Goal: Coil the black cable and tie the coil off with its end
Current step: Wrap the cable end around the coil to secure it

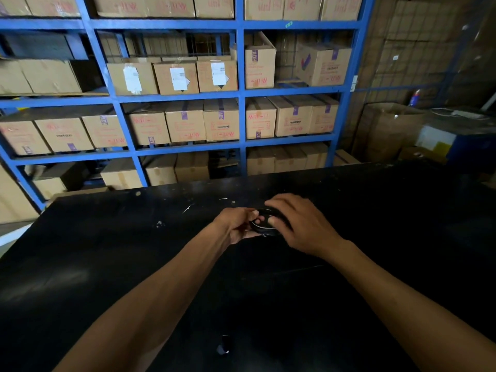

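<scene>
The black cable [264, 220] is wound into a small flat coil held between both hands over the black table [107, 251]. My left hand [237, 224] grips the coil's left side, thumb on top and fingers underneath. My right hand [298, 224] covers the coil's right side, fingers curled over it and thumb pressing on the loops. The cable's free end is hard to make out against the dark surface.
Blue metal shelving [241, 92] stacked with cardboard boxes stands behind the table's far edge. More cartons and a blue bin [456, 140] sit at the right. A small shiny scrap [224, 347] lies near the table's front.
</scene>
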Demonstrator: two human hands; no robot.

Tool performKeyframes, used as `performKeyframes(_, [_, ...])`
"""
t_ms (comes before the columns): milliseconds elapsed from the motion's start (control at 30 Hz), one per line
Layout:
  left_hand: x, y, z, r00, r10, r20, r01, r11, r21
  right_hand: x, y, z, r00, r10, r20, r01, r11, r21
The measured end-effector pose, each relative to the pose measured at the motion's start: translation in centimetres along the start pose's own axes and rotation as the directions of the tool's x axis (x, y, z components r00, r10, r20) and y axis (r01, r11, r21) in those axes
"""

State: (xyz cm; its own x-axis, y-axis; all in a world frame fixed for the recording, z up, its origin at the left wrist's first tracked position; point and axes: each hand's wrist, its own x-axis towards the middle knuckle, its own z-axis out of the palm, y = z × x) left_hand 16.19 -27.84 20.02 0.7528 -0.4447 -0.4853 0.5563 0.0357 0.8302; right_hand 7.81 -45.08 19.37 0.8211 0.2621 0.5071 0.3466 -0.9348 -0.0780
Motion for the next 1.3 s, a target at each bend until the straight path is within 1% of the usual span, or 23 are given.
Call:
performKeyframes(67, [-0.2,0.6,0.4,1.0,-0.015,-0.015,0.014,0.994,-0.109,-0.6,-0.8,0.3,0.99,-0.104,0.094,0.112,0.99,-0.081])
performKeyframes(133, [-0.5,1.1,0.6,0.998,-0.041,-0.042,0.031,0.976,-0.217,-1.2,-1.2,1.0,0.987,-0.111,0.119,0.133,0.972,-0.193])
performKeyframes(233, [-1.0,1.4,0.7,0.994,-0.061,-0.091,0.035,0.963,-0.269,-1.7,-1.3,1.3,0.992,-0.128,0.018,0.128,0.953,-0.274])
performKeyframes(333, [-1.1,1.3,0.9,0.992,-0.081,-0.095,0.052,0.959,-0.277,-1.5,-1.2,1.2,0.981,-0.161,-0.112,0.129,0.959,-0.252])
performKeyframes(433, [-1.6,1.4,1.2,0.993,-0.082,-0.082,0.058,0.964,-0.261,-1.1,-1.4,1.0,0.976,-0.17,-0.134,0.137,0.964,-0.229])
performKeyframes(500, [-2.0,1.5,1.2,0.996,-0.051,-0.072,0.035,0.979,-0.203,-0.9,-1.6,0.9,0.982,-0.153,-0.112,0.127,0.969,-0.21])
performKeyframes(567, [-2.3,1.6,0.8,0.999,-0.013,-0.041,0.01,0.997,-0.076,-0.6,-1.7,0.7,0.991,-0.101,-0.092,0.084,0.982,-0.171])
performKeyframes(600, [-2.5,1.6,0.5,0.999,0.011,-0.03,-0.01,0.999,0.042,-0.4,-1.6,0.5,0.994,-0.064,-0.084,0.051,0.988,-0.145])
performKeyframes(633, [-2.7,1.6,0.2,0.998,0.057,-0.034,-0.049,0.978,0.202,-0.2,-1.5,0.2,0.997,-0.021,-0.08,0.012,0.994,-0.112])
performKeyframes(667, [-2.8,1.6,-0.1,0.99,0.138,-0.036,-0.115,0.921,0.372,0.0,-1.3,-0.1,0.996,0.022,-0.084,-0.029,0.997,-0.077])
performKeyframes(700, [-3.0,1.6,-0.3,0.968,0.253,-0.009,-0.214,0.837,0.504,0.3,-1.0,-0.3,0.993,0.069,-0.094,-0.073,0.997,-0.038])
performKeyframes(733, [-3.0,1.5,-0.4,0.929,0.366,0.052,-0.328,0.749,0.576,0.6,-0.8,-0.6,0.988,0.115,-0.107,-0.115,0.993,0.006])
performKeyframes(767, [-3.1,1.5,-0.5,0.885,0.446,0.134,-0.432,0.679,0.594,0.9,-0.7,-0.8,0.981,0.157,-0.117,-0.152,0.987,0.048])
performKeyframes(833, [-3.0,1.5,-0.6,0.824,0.504,0.259,-0.549,0.593,0.59,1.4,-0.6,-1.1,0.973,0.203,-0.109,-0.193,0.976,0.099])
performKeyframes(900, [-3.0,1.5,-0.4,0.779,0.556,0.29,-0.591,0.497,0.635,1.8,-0.7,-1.0,0.974,0.21,-0.087,-0.199,0.972,0.122])
performKeyframes(967, [-2.6,1.3,-0.1,0.733,0.633,0.25,-0.593,0.413,0.691,2.0,-0.8,-0.8,0.972,0.226,-0.058,-0.216,0.965,0.146])
performKeyframes(1000, [-2.4,1.2,0.0,0.731,0.648,0.214,-0.577,0.42,0.701,2.0,-0.8,-0.7,0.971,0.235,-0.031,-0.228,0.96,0.162])
performKeyframes(1067, [-2.3,1.0,-0.1,0.773,0.615,0.154,-0.536,0.505,0.677,1.8,-0.8,-0.4,0.973,0.225,0.043,-0.229,0.961,0.154])
performKeyframes(1100, [-2.3,1.0,-0.2,0.801,0.58,0.148,-0.511,0.534,0.673,1.5,-0.8,-0.3,0.975,0.204,0.085,-0.213,0.97,0.114])
performKeyframes(1133, [-2.4,1.0,-0.3,0.825,0.542,0.161,-0.487,0.537,0.688,1.2,-0.7,-0.1,0.977,0.179,0.12,-0.187,0.981,0.058])
performKeyframes(1233, [-2.7,0.9,-0.3,0.866,0.447,0.225,-0.432,0.439,0.788,0.2,-1.0,0.3,0.98,0.14,0.143,-0.125,0.986,-0.106])
performKeyframes(1267, [-2.8,0.8,-0.3,0.881,0.408,0.241,-0.414,0.418,0.808,0.0,-1.2,0.4,0.979,0.148,0.138,-0.129,0.982,-0.136])
performKeyframes(1300, [-2.9,0.8,-0.3,0.9,0.357,0.252,-0.397,0.43,0.811,0.0,-1.4,0.4,0.979,0.155,0.136,-0.134,0.979,-0.152])
